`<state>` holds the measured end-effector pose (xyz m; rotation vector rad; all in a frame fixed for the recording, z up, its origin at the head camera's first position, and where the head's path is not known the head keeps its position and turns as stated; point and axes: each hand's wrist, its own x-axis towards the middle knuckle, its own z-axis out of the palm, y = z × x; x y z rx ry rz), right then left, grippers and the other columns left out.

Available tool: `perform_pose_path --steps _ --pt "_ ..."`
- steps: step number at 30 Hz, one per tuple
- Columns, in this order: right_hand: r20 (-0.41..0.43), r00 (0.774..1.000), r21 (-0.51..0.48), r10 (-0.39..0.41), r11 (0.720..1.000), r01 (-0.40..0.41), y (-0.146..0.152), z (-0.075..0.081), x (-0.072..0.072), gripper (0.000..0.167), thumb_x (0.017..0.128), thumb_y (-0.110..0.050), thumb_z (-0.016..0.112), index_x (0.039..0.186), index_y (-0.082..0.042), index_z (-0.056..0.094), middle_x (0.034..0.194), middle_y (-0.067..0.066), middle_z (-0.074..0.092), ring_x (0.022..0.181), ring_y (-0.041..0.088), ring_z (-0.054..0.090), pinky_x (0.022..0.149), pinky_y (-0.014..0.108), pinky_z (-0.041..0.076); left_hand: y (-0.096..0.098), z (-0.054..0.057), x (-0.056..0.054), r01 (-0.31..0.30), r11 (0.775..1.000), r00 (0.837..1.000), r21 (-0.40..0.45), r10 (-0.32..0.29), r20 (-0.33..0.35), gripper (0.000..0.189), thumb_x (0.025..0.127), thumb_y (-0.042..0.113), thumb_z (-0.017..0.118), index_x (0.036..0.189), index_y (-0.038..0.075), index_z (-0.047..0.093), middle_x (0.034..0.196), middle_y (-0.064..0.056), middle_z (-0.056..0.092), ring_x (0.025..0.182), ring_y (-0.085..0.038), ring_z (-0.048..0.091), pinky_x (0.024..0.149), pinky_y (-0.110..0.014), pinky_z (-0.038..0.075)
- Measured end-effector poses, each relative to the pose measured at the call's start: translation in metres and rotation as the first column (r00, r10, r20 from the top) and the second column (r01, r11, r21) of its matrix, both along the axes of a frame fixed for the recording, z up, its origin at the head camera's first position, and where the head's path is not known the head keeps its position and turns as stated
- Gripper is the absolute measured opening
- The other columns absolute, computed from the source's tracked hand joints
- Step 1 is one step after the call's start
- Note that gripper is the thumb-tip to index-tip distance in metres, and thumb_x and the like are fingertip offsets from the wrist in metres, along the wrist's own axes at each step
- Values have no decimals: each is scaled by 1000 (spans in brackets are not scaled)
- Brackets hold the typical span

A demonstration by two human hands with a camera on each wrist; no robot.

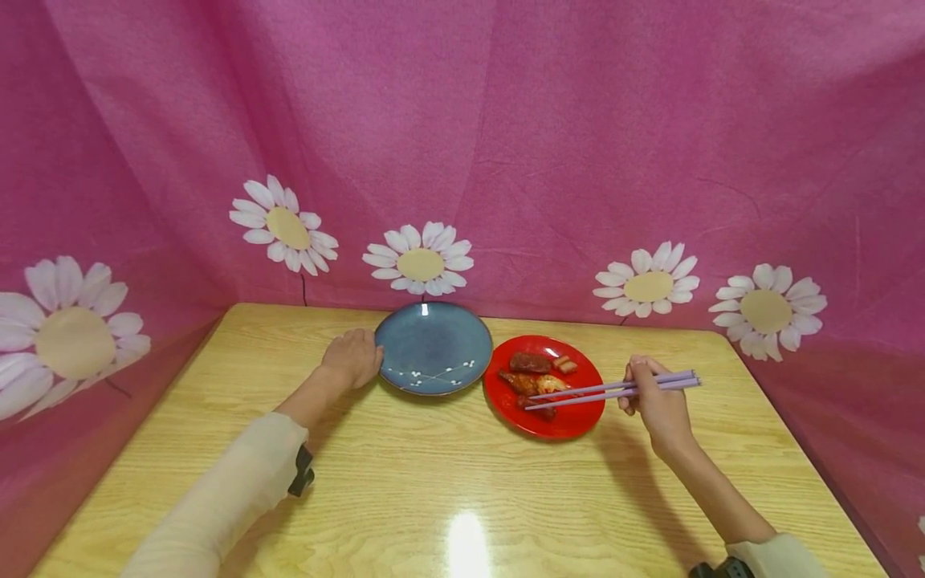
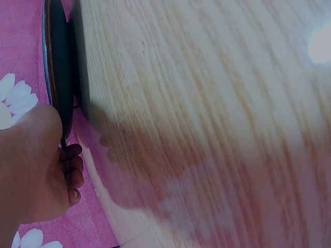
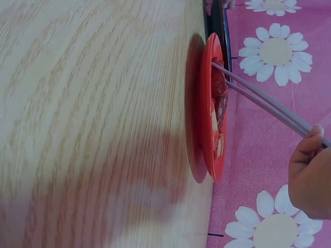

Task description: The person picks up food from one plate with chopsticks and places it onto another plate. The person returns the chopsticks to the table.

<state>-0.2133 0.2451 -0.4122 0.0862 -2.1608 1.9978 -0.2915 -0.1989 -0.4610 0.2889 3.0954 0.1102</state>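
Note:
My left hand (image 1: 352, 358) is at the left rim of a blue plate (image 1: 433, 345) with small white blossoms. In the left wrist view, the plate's edge runs between the thumb and the curled fingers (image 2: 75, 179), so the hand grips it. My right hand (image 1: 656, 403) holds a pair of purple chopsticks (image 1: 614, 391). Their tips are over the food on a red plate (image 1: 564, 427), by a small dark red piece (image 1: 547, 411). Also on that plate lie a browned piece of meat (image 1: 518, 380), a dark brown block (image 1: 531, 363) and a small striped piece (image 1: 565, 364). Whether the tips touch food, I cannot tell.
Both plates stand close together near the back of a light wooden table (image 1: 405, 490). A pink curtain (image 1: 549, 160) with large daisies hangs behind and at both sides. A bright reflection shows at the table's front.

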Motion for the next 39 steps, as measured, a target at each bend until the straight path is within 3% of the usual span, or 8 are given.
perform_pose_path --steps 18,33,39 --pt "21 999 -66 43 997 -42 1 -3 2 37 108 -20 44 81 4 49 62 4 51 48 9 51 44 21 41 0 -3 -1 0 1000 1000 18 0 0 39 105 23 38 114 -12 50 107 -24 55 112 -40 52 95 -53 43" --pt "-1 999 -130 37 991 -37 2 4 2 40 108 -20 45 82 10 46 62 3 51 47 11 50 44 21 41 -1 -2 0 3 1000 1000 22 -3 -1 39 105 24 38 113 -13 51 107 -24 55 111 -40 52 94 -52 43" --pt "-4 1000 -139 22 990 -23 3 7 2 38 107 -21 46 81 7 49 63 3 52 47 10 50 43 21 42 -1 -1 -1 4 1000 1000 24 -5 6 39 105 23 38 114 -13 50 107 -24 55 111 -41 52 95 -52 43"
